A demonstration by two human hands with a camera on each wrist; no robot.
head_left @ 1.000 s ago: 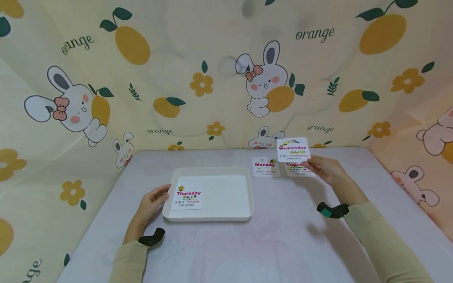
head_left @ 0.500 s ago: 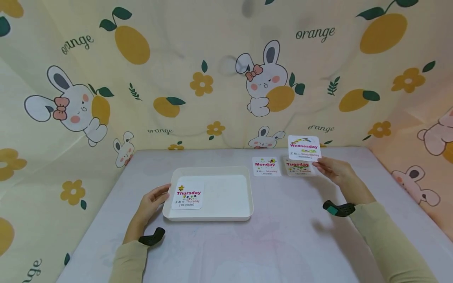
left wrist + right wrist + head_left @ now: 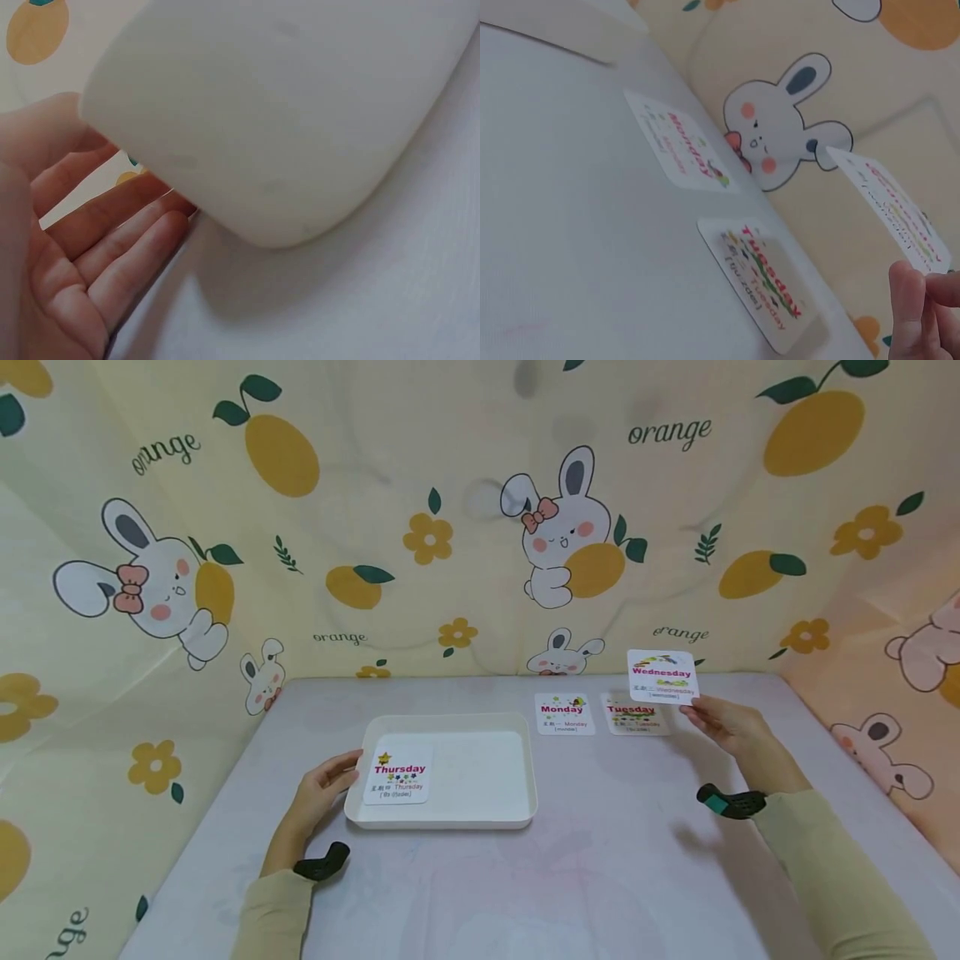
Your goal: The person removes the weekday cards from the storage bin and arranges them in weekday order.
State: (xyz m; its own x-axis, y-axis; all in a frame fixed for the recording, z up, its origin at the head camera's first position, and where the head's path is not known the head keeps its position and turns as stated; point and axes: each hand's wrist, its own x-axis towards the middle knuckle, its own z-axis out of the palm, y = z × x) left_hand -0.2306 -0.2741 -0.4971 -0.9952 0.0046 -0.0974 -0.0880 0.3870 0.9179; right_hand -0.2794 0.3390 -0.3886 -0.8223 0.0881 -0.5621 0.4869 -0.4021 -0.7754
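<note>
Wednesday card (image 3: 663,677), one: I saw the right hand (image 3: 733,731) pinch its lower right corner, raised above the table (image 3: 600,877). Tuesday card (image 3: 636,720), one: lay flat, partly overlapped from the head camera. Monday card (image 3: 566,715), one: lay just left. White tray (image 3: 480,768), one: the left hand (image 3: 322,789), fingers relaxed, touched its left edge. Thursday card (image 3: 397,777), one: lay inside, at the left end.

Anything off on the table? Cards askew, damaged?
Nothing stands out. The Monday card and Tuesday card lie side by side, the Thursday card sits in the white tray, and the right hand holds the Wednesday card. Tuesday looks dimmer, probably just shadow.
</note>
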